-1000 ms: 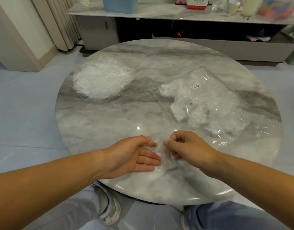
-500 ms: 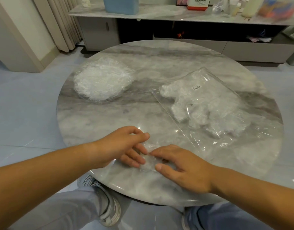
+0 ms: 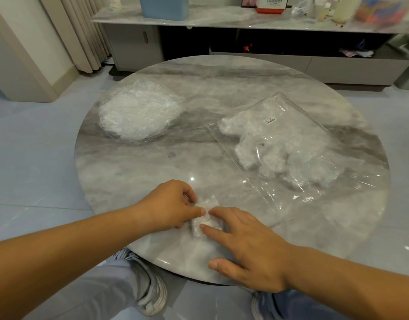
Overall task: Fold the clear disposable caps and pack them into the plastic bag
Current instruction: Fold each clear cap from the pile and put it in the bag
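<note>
A small folded clear cap (image 3: 205, 221) lies on the round marble table (image 3: 222, 100) near its front edge. My left hand (image 3: 171, 204) pinches its left side with thumb and fingertips. My right hand (image 3: 247, 245) lies flat, two fingertips pressing the cap's right side down. A heap of unfolded clear caps (image 3: 138, 114) sits at the back left. The clear plastic bag (image 3: 289, 148) lies at the right with several folded caps inside, its mouth towards me.
A low cabinet with a marble top (image 3: 245, 17) runs along the back wall, bearing a blue box (image 3: 164, 5) and bottles. Curtains (image 3: 83, 31) hang at the back left. My knees and a grey shoe (image 3: 152, 294) show below the table's edge.
Both hands moved towards the front edge and folded the cap smaller. The right hand went from a pinch to lying flat on it; the left hand closed onto its side.
</note>
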`<state>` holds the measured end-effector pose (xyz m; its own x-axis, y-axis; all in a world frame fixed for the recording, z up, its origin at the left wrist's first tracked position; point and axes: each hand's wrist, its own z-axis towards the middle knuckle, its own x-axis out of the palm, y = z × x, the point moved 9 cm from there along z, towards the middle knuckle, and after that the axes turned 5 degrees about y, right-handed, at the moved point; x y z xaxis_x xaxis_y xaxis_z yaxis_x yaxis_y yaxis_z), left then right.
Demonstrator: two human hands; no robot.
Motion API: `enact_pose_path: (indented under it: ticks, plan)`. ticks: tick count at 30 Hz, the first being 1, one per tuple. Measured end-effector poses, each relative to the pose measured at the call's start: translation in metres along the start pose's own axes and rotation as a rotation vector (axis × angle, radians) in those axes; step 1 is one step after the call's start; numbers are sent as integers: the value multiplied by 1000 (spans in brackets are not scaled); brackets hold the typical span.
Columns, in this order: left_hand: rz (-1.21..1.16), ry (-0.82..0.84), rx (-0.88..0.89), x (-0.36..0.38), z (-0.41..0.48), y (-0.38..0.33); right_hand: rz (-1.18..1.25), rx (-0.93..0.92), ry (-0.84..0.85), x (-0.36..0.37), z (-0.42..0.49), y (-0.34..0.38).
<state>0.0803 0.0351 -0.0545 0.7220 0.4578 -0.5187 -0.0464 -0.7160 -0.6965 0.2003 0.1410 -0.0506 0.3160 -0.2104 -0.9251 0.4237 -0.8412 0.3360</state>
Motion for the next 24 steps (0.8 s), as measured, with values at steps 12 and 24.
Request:
enact_pose_path:
  ticks: [12, 24]
  plan:
    - [42, 13, 77, 5, 4, -12, -122, -32, -10, -1, -1, 6]
    - [-872, 28, 46, 14, 5, -74, 1245, 433, -413, -86, -34, -71]
